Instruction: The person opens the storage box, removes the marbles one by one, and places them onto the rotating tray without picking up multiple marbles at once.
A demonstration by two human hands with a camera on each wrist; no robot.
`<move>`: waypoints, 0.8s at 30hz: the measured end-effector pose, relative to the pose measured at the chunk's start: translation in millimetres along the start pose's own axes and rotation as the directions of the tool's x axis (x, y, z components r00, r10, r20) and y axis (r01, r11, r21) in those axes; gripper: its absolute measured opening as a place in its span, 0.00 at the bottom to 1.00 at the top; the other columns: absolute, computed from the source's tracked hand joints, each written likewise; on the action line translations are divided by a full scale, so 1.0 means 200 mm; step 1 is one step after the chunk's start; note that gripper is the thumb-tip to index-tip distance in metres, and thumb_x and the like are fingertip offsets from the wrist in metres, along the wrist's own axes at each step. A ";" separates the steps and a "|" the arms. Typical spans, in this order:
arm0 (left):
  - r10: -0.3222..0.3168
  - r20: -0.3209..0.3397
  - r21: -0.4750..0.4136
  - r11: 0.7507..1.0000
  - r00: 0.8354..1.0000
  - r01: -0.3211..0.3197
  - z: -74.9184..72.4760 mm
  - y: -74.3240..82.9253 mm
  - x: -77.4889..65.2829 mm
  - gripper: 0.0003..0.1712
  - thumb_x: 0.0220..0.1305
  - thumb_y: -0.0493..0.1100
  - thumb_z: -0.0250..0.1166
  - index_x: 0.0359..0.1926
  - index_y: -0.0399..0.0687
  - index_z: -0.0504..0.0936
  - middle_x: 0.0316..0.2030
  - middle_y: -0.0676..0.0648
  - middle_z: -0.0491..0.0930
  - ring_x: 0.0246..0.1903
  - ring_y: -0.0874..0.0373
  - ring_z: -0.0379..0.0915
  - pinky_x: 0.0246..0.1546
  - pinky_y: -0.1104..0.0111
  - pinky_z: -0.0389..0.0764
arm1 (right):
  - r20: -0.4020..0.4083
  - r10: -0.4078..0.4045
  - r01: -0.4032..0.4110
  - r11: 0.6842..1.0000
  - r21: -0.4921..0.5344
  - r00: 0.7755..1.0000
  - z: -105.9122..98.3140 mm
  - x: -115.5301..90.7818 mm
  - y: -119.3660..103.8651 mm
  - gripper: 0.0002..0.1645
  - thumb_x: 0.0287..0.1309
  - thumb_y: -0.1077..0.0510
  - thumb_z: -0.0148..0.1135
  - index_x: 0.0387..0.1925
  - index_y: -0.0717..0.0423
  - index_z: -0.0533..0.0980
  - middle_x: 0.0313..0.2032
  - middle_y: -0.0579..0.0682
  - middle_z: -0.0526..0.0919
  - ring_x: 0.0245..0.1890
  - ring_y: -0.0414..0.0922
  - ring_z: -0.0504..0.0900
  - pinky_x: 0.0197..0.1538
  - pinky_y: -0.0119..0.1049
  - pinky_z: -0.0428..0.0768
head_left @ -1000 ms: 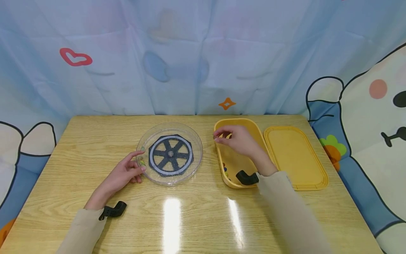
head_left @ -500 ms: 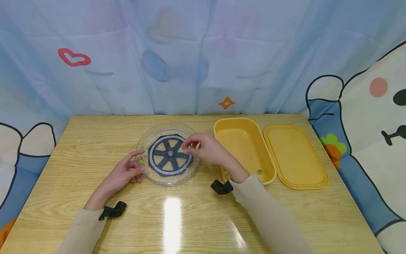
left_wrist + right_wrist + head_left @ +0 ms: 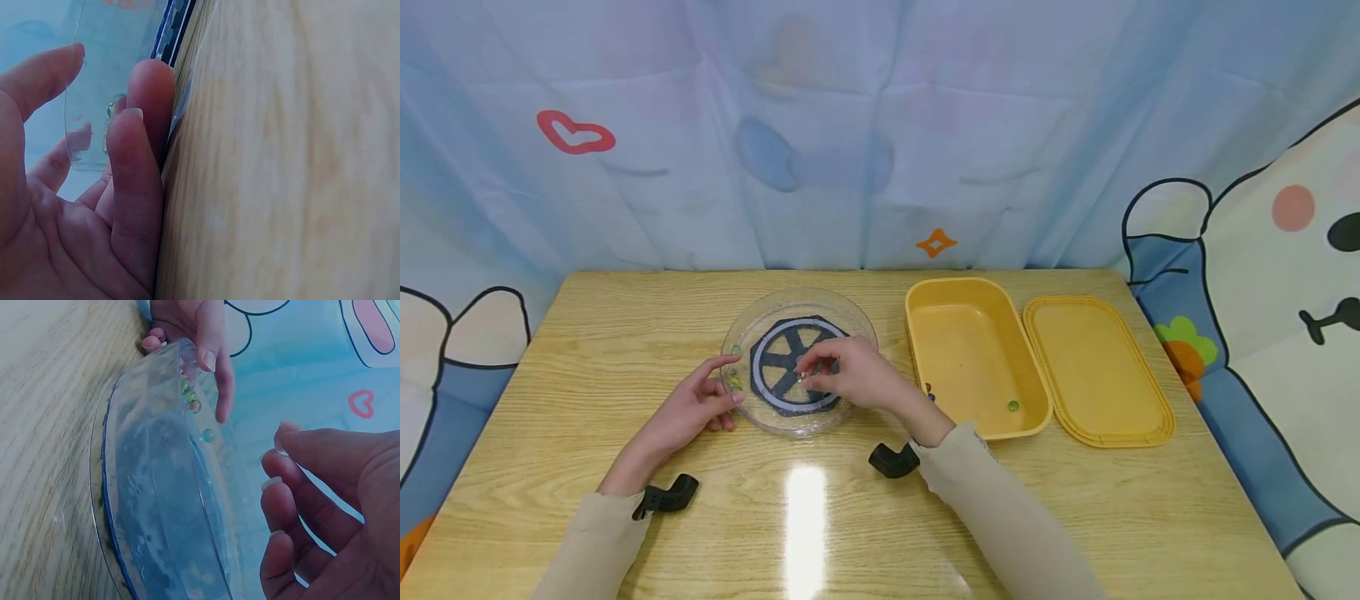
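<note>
Pinching marble (image 3: 280, 449) in right hand (image 3: 853, 371) over dish (image 3: 801, 432), resting spread left hand (image 3: 697, 403) at rim (image 3: 808, 290). Best released low and gently.

Left of the frame's centre, a dish (image 3: 861, 322) sits on the bench (image 3: 647, 321), marbles (image 3: 734, 382) inside its left edge beside the left grip (image 3: 696, 404), the right grip (image 3: 853, 372) above it. Rightward lie a tub (image 3: 966, 354) holding more marbles (image 3: 1013, 406), then a lid (image 3: 1099, 371); a curtain (image 3: 715, 217) hangs behind.
</note>
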State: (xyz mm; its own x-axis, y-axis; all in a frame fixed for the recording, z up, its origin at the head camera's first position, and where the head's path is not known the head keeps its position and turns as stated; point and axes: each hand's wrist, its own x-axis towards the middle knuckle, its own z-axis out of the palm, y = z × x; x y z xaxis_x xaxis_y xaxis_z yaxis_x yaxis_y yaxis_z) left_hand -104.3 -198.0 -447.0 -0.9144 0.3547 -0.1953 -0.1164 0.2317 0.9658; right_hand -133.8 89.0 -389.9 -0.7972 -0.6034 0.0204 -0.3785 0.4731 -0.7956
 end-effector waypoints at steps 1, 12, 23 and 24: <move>0.000 -0.001 0.003 1.000 1.000 0.000 0.00 0.00 0.00 0.37 0.71 0.41 0.63 0.75 0.46 0.58 0.32 0.37 0.75 0.26 0.50 0.80 0.26 0.66 0.77 | 0.002 0.005 -0.005 1.000 -0.001 1.000 0.00 0.00 0.00 0.10 0.61 0.60 0.70 0.45 0.56 0.84 0.36 0.40 0.84 0.31 0.39 0.77 0.33 0.33 0.75; 0.008 0.005 -0.006 1.000 1.000 -0.008 0.00 -0.01 0.00 0.36 0.71 0.40 0.63 0.75 0.47 0.58 0.32 0.38 0.75 0.26 0.51 0.79 0.25 0.66 0.77 | 0.023 0.020 -0.020 1.000 0.012 1.000 -0.06 -0.01 0.00 0.12 0.61 0.59 0.70 0.47 0.57 0.84 0.42 0.49 0.86 0.35 0.40 0.78 0.35 0.34 0.76; -0.006 0.002 0.003 1.000 1.000 0.006 0.00 0.01 0.00 0.37 0.71 0.41 0.63 0.75 0.49 0.58 0.33 0.36 0.76 0.27 0.49 0.80 0.26 0.65 0.78 | -0.087 0.073 -0.076 0.996 -0.036 0.994 -0.29 -0.07 0.00 0.07 0.63 0.60 0.69 0.43 0.50 0.84 0.36 0.42 0.84 0.35 0.43 0.77 0.36 0.38 0.76; -0.006 0.003 0.005 1.000 1.000 0.005 0.00 0.01 0.00 0.37 0.71 0.41 0.63 0.75 0.49 0.58 0.33 0.36 0.76 0.27 0.48 0.80 0.26 0.65 0.78 | -0.100 0.067 -0.071 0.997 -0.036 0.993 -0.32 -0.08 0.01 0.07 0.62 0.61 0.69 0.43 0.51 0.85 0.37 0.43 0.85 0.35 0.43 0.77 0.37 0.39 0.76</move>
State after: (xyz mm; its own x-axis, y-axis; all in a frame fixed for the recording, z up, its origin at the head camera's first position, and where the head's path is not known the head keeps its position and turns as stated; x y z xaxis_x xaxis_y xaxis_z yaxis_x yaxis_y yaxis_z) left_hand -103.4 -197.6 -445.2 -0.9126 0.3559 -0.2011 -0.1195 0.2381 0.9639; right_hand -151.6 140.6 -352.5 -0.8637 -0.5032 0.0270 -0.3376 0.5380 -0.7724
